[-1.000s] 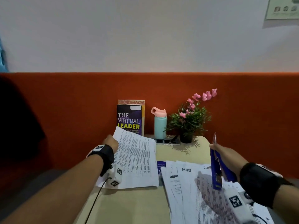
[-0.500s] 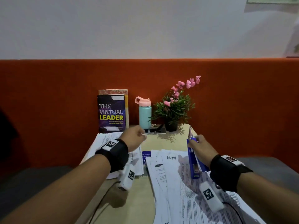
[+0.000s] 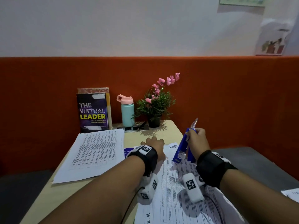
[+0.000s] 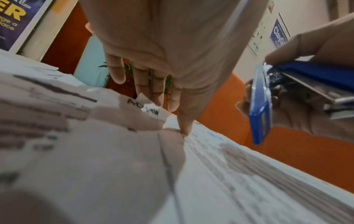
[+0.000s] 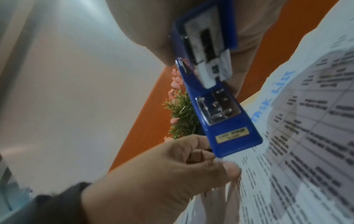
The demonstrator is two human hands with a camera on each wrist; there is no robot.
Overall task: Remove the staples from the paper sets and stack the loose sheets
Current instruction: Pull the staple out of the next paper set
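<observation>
The left hand (image 3: 154,143) lies flat on the far end of the paper sets (image 3: 174,183) on the right half of the surface (image 3: 90,189). Its fingers (image 4: 153,84) are straight and spread, with the tips pressing down near a crumpled, torn top corner. That corner is probably where the staple sits, and the flat press would keep the sheets from sliding once the tool bites; the staple itself is too small to make out.

The right hand (image 3: 196,139) grips a blue stapler (image 3: 182,151) with its fingers wrapped around the body. It holds the stapler tilted above the papers and just beside the left hand, the metal tail pointing up and away. That slim tail is likely the part meant for prying staples, so the tool seems held ready rather than at work.

A neat stack of loose sheets (image 3: 95,151) rests on the left side of the surface, well apart from the sets, presumably to keep finished pages from mixing with stapled ones.
</observation>
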